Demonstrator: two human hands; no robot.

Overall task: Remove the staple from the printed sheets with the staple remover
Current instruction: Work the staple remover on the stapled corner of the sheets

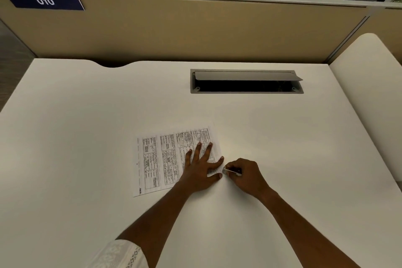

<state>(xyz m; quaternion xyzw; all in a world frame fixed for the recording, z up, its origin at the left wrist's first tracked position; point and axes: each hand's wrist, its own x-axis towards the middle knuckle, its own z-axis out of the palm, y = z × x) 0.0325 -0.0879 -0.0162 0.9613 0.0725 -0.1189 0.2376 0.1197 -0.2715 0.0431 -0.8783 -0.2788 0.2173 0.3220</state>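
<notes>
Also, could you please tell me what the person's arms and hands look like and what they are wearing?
Both the left hand and right hand are bare: no gloves, rings or watch visible. A white patterned sleeve with dark marks at its hem covers the upper left arm; the right arm is bare as far as shown.

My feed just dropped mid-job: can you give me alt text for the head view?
A left hand presses flat on the printed sheets on a white desk, while the right hand holds a metal staple remover at their right edge. An open cable hatch sits farther back.
</notes>
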